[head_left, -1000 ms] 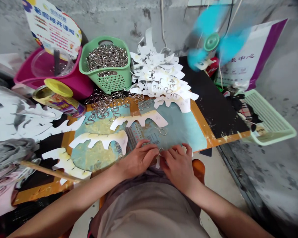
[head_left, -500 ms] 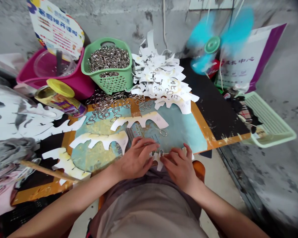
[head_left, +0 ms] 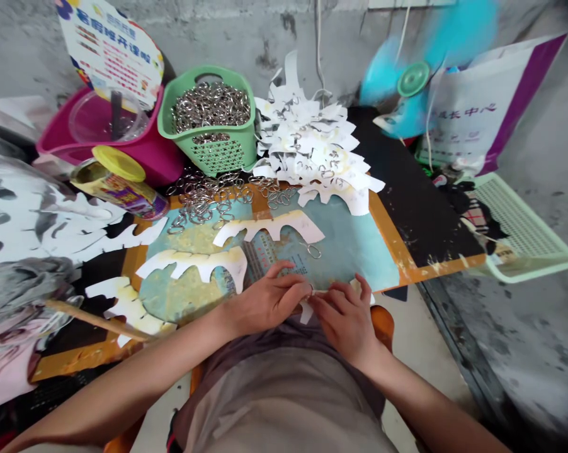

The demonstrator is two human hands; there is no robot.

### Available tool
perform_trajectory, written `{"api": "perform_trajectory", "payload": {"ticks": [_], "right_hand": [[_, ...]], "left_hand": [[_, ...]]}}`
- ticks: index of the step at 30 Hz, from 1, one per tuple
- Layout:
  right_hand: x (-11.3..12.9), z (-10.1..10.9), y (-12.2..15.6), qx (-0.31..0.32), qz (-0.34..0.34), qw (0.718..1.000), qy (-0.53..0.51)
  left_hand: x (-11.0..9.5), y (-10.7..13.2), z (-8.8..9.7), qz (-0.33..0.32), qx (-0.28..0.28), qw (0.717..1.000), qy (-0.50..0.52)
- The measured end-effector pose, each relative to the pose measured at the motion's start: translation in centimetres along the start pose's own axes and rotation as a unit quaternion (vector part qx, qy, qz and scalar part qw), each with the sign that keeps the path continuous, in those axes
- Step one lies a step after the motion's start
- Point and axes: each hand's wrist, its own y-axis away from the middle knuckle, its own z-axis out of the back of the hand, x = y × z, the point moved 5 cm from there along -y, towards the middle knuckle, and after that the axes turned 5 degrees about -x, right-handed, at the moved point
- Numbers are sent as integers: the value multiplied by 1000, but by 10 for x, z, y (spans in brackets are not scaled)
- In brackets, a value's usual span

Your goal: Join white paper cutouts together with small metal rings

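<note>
A grey, stained wall [head_left: 194,38] stands behind a dark counter [head_left: 428,217], partly covered by a worn blue sheet [head_left: 359,251]. A blue fan [head_left: 414,78] sits at the back right, while a green basket [head_left: 222,154] full of metal rings stands at the back left, with more loose rings [head_left: 201,198] spilled in front of it. Beside these lies a heap of white cut-outs [head_left: 319,148].

The white piece being worked [head_left: 306,313] is at the counter's near edge, directly in front of the person's body. The right hand [head_left: 347,321] grasps it between bent fingers; the fingers of the left hand [head_left: 267,302] appear pinched at a small ring [head_left: 311,290] on its upper edge, though the exact contact is partly hidden. The step in hand looks like fitting or adjusting that ring on the piece. The next move calls for a steady right-hand hold while the left fingers work the ring precisely, without creasing the piece. A single loose ring [head_left: 315,258] lies nearby.
</note>
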Motion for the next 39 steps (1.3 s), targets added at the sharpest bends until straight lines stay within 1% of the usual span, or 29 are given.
{"api": "perform_trajectory", "payload": {"ticks": [4, 6, 9, 14, 17, 21, 25, 28, 31, 33, 36, 39], "right_hand": [[1, 2, 0, 1, -4, 1000, 8], [1, 2, -1, 0, -6, 1000, 9], [1, 1, -1, 5, -10, 1000, 1], [-3, 0, -1, 4, -53, 998, -26], [-2, 0, 0, 4, -47, 998, -32], [-1, -1, -1, 5, -38, 999, -25], [-2, -1, -6, 6, -28, 1000, -10], [-2, -1, -11, 13, -24, 1000, -10], [-2, 0, -11, 11, -19, 1000, -8], [-2, 2, -9, 9, -6, 1000, -7], [0, 5, -1, 33, 20, 999, -15], [-1, 12, 6, 69, 25, 997, -38]], "left_hand": [[1, 4, 1, 28, -22, 999, 6], [0, 4, 1, 36, -21, 999, 8], [0, 5, -2, 50, -2, 999, 6], [-3, 6, -2, 57, 27, 998, -15], [-4, 4, 1, 64, 48, 997, 3], [-3, 0, 5, 80, 52, 995, 18], [-2, -4, 4, 72, 42, 996, 11], [-2, -6, 1, 64, 38, 997, -13], [-3, -5, -3, 36, 45, 997, -56], [-7, -3, -3, 5, 38, 995, -87], [-15, 4, -1, -26, 21, 992, -123], [-23, 13, 0, -10, 37, 992, -118]]}}
